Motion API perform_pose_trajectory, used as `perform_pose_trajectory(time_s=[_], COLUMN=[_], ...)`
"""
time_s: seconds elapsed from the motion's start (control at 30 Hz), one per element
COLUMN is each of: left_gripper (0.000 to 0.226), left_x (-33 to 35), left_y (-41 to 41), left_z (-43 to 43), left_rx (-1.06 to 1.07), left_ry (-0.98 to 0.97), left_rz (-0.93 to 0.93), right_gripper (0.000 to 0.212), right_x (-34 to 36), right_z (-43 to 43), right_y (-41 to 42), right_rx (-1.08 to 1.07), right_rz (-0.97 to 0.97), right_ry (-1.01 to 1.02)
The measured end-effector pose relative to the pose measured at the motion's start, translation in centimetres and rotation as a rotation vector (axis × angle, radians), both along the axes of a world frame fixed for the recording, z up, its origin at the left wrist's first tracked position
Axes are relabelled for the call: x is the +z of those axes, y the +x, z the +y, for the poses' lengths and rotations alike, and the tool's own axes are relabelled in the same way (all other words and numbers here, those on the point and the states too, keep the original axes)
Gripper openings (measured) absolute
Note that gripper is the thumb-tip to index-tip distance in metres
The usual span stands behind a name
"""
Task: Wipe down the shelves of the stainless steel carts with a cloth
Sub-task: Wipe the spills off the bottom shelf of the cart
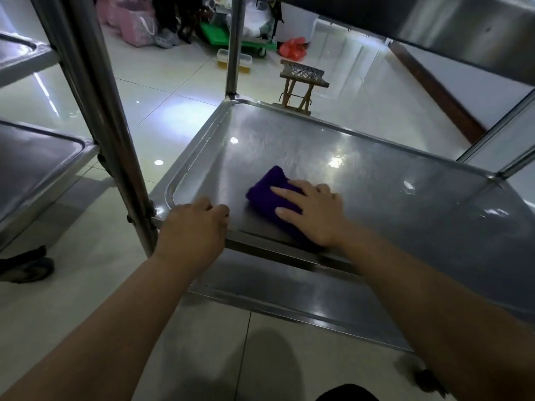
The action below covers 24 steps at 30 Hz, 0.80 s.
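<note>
Pressing purple cloth (265, 189) onto cart shelf (376, 180) with flat, straight-fingered right hand (314, 214), toward near left corner. Gripping shelf's near rim (260, 242) with curled left hand (192, 227).

Background, on the white tiled floor (173, 82): small folding stool (302, 82) with lattice top, clear plastic container (246, 62) left of it. Farther back: green platform trolley (214, 33), red bag (293, 49), pink bag (127, 21). Dark baseboard (434, 88) on the right.
</note>
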<state>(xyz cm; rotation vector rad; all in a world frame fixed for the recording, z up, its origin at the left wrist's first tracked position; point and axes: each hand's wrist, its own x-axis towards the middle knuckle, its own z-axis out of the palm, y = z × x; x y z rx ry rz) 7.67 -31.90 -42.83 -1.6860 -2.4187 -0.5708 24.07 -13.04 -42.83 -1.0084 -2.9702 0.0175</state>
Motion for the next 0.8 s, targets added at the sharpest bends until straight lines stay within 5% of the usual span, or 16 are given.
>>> perform_pose_trajectory(time_s=[0.2, 0.27, 0.47, 0.53, 0.67, 0.73, 0.8], left_gripper=[0.026, 0.027, 0.021, 0.021, 0.02, 0.024, 0.025], left_x=[-0.1, 0.1, 0.7, 0.9, 0.8, 0.8, 0.8], left_y=[0.5, 0.8, 1.4, 1.6, 2.8, 4.5, 6.1], left_z=[0.1, 0.3, 0.5, 0.6, 1.9, 3.2, 4.4], left_rx=[0.014, 0.029, 0.063, 0.071, 0.027, -0.069, -0.122], left_ry=[0.009, -0.024, -0.113, -0.139, -0.113, -0.068, -0.054], left_rz=[0.029, 0.049, 0.096, 0.096, 0.031, -0.061, -0.137], right_gripper=[0.052, 0.054, 0.056, 0.054, 0.055, 0.057, 0.057], right_x=[0.9, 0.9, 1.2, 1.7, 1.9, 1.6, 1.0], right_z=[6.7, 4.8, -1.4, 0.7, 3.8, 2.6, 0.3], right_y=[6.2, 4.5, 6.9, 9.7, 11.6, 9.7, 7.9], right_rx=[-0.702, -0.659, -0.015, -0.1, -0.76, -0.782, -0.588], right_rz=[0.026, 0.022, 0.039, 0.002, 0.003, -0.033, 0.008], right_ry=[-0.121, -0.117, -0.125, -0.163, -0.116, -0.088, -0.071])
